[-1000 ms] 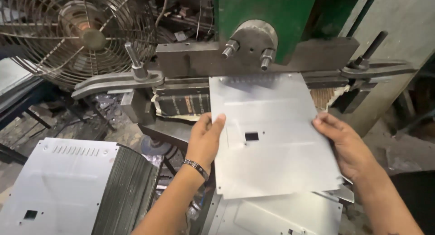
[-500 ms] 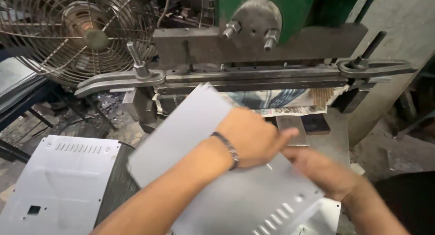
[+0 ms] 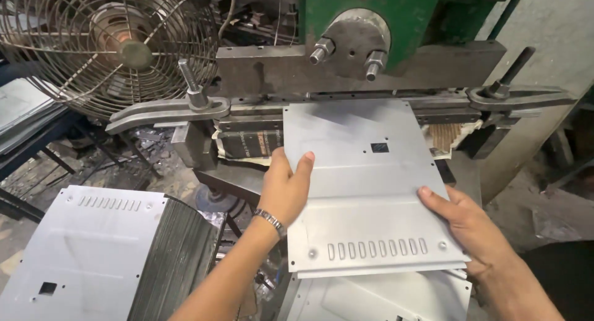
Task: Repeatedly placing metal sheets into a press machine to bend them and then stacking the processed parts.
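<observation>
On the far left stands a big wire fan point(image 3: 117, 48), and below it sits a tall stack point(image 3: 105, 253) of grey metal sheets with slots along the top edge. That stack is well apart from the work, so it is not in the way.

Next comes the left hand point(image 3: 286, 188). Its fingers are spread flat on top of the sheet point(image 3: 365, 185), with the thumb curled at the sheet's left edge. It wears a band on the wrist. The sheet lies flat under the press point(image 3: 371, 42), with its far edge tucked beneath the dark bar point(image 3: 346, 70) and a small square hole near the middle. A row of slots runs along its near edge.

To do this step well, I think the sheet should sit square and flat, pushed evenly from both sides so it does not twist. Fingers should stay back from the bar, close to the near half of the sheet. The sheet edges look thin and may be sharp, so a soft, flat push seems safer than a tight grip.

Over on the right, the right hand point(image 3: 467, 219) rests open against the sheet's right edge, fingers lying on it. A long clamp arm point(image 3: 526, 98) sticks out past that side, so room there is tight. More room lies toward the person, where another sheet point(image 3: 383, 296) lies underneath.
</observation>
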